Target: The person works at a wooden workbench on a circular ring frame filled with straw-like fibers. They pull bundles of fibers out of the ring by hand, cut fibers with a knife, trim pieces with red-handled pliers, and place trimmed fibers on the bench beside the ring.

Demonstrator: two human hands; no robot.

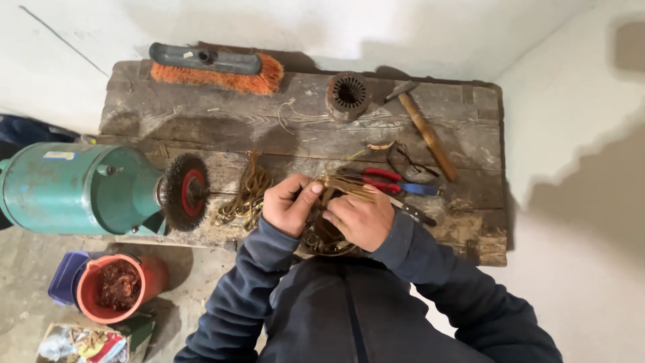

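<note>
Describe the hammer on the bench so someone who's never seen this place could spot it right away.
Start at the worn wooden workbench against the white wall and go to its far right end. The hammer lies there at a slant, right of the round ribbed metal stator core and above the red-handled pliers. It alone has a long plain wooden handle and a small dark metal head.

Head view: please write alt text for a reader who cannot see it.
Both hands, left and right, grip a bundle of copper wire over a worn wooden bench. Nearby lie red pliers, a hammer, a brush and a green grinder.
</note>
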